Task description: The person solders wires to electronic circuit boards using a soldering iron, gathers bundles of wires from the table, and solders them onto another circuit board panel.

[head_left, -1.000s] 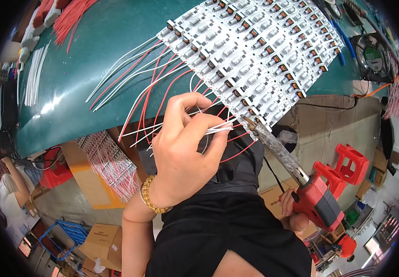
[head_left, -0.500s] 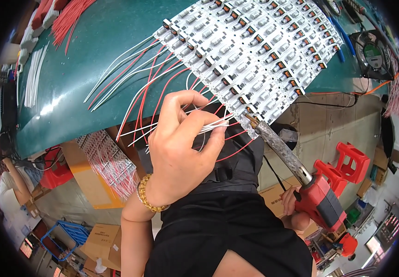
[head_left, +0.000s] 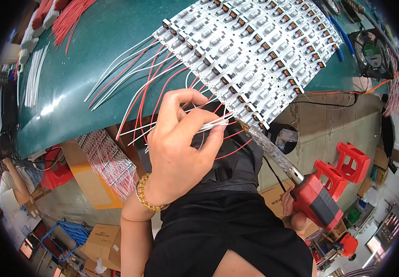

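Note:
A panel of white circuit boards (head_left: pixel 250 55) with rows of small components lies across the green table, its near corner jutting past the edge. Red and white wires (head_left: pixel 144 74) trail from its left side. My left hand (head_left: pixel 181 134), a yellow bead bracelet at the wrist, pinches several white wires (head_left: pixel 213 123) close to that near corner. In my right hand (head_left: pixel 296 212) is a soldering iron (head_left: pixel 317 201) with a red and black handle. Its tip touches or nearly touches the board edge beside the pinched wire ends; the exact contact is too small to tell.
Bundles of red wires (head_left: pixel 72 18) and white wires (head_left: pixel 35 76) lie at the table's left. A black fan (head_left: pixel 372 54) stands at the right. Below are wired boards on a carton (head_left: pixel 109 161), red stools (head_left: pixel 342 168) and a blue trolley (head_left: pixel 65 237). Another person's arm shows at far left.
The soldering iron's tip has shifted slightly left, toward the pinched wire ends, and its handle with it. My left hand keeps its pinch, nearly still.

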The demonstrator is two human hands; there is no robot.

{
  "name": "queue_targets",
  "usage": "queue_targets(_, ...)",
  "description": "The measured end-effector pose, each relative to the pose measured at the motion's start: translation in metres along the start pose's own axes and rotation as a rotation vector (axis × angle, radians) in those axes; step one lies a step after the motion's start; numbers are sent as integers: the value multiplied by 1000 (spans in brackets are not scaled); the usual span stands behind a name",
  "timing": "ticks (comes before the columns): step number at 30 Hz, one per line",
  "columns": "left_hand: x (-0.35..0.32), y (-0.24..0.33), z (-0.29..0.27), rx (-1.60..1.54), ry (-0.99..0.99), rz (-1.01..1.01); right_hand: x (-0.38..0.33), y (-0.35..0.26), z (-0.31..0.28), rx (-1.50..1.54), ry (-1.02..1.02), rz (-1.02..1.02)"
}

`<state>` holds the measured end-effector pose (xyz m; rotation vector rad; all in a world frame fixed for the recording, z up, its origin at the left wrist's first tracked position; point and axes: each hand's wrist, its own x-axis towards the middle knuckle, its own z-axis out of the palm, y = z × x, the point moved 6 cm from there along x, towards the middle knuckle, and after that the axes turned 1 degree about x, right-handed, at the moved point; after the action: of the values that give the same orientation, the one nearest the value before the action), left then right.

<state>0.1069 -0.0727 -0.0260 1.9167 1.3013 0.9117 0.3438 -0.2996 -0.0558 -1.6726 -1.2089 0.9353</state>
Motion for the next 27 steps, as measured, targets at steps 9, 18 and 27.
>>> queue_targets(9,1,1,0,2,-35,-3,29,-31,29,490,-41,103)
queue_targets(18,-6,4,-34,268,346,365,32,-35,28,496,-10,55)
queue_targets(27,-11,9,8,-57,-52,49,5,-27,15,613,323,359)
